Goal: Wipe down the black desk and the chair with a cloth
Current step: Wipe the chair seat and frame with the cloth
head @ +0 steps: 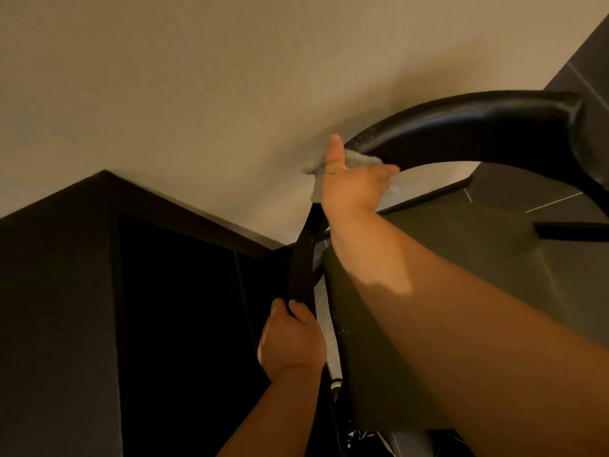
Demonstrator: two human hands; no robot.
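The black chair's curved back rail [478,127] arcs across the upper right, and its dark seat [461,245] lies below it. My right hand [352,179] grips a grey cloth [359,159] wrapped round the left end of that rail, thumb pointing up. Lower down, my left hand [291,341] holds the chair's black side frame [301,268] with curled fingers. The black desk [59,308] fills the left side as dark panels with a deep recess.
A beige wall [197,94] runs behind the desk and chair. Dark tiled floor [560,199] shows at the right beyond the seat. Pale metal parts of the chair [329,341] and some cables [359,437] lie near the bottom centre.
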